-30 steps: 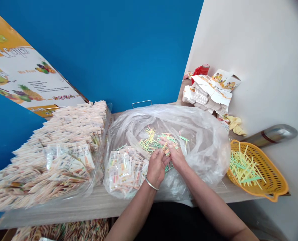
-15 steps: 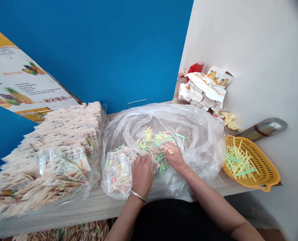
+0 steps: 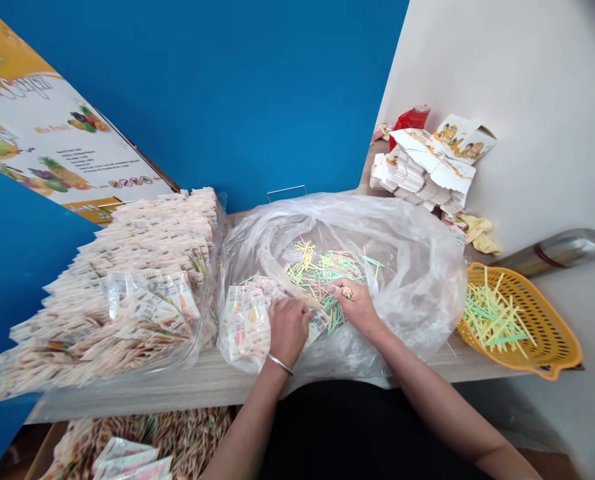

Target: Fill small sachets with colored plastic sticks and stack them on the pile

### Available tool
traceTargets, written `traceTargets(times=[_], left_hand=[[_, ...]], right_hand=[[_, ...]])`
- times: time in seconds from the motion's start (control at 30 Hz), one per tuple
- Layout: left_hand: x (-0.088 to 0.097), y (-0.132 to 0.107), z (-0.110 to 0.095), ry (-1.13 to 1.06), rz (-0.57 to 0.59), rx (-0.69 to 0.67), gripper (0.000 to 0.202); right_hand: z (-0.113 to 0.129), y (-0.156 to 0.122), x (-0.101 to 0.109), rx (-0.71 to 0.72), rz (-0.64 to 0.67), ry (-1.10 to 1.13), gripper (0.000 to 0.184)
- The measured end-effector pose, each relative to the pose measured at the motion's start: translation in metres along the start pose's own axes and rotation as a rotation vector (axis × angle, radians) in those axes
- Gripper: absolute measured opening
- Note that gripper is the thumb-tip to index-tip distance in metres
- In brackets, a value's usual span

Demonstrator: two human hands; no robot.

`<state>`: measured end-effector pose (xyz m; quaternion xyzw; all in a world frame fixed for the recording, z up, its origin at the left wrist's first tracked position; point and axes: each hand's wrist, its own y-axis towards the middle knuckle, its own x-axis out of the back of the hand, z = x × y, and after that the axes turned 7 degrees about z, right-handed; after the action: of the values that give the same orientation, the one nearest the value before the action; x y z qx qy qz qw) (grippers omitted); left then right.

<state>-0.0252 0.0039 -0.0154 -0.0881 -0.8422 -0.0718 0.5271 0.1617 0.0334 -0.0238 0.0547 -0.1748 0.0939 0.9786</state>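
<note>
A large clear plastic bag lies spread on the table, with thin pink, green and yellow sticks loose in its middle. My right hand is closed over these, a small bundle of sticks poking out of its fist. Just left of it, my left hand, back upward, is closed at the edge of a small printed packet; its fingertips are partly hidden. Several filled printed packets lie in the bag's left side, beside my left hand.
A big heap of printed packets covers the table's left side, with more in a box below. At right stand a yellow basket of sticks and a metal cylinder. Folded white cartons lie at the back right.
The view has shifted, so everything sits farther right and slightly higher, and more of the box below shows. Both hands keep nearly the same place over the bag, still closed.
</note>
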Motion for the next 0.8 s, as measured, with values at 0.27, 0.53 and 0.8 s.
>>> traceTargets(times=[0.27,0.53,0.8], left_hand=[[0.01,0.001,0.001,-0.033,-0.024,-0.085,0.01],[0.01,0.0,-0.002,-0.201,-0.091,-0.077,0.016],[0.006,0.003,-0.021,-0.086,0.205,0.005,0.009]], right_hand=[[0.004,-0.003,-0.006,-0.04,0.184,-0.203,0.02],[0.013,-0.005,0.001,-0.055,0.297,-0.567,0.009],[0.019,-0.007,-0.001,-0.07,0.274,-0.686,0.005]])
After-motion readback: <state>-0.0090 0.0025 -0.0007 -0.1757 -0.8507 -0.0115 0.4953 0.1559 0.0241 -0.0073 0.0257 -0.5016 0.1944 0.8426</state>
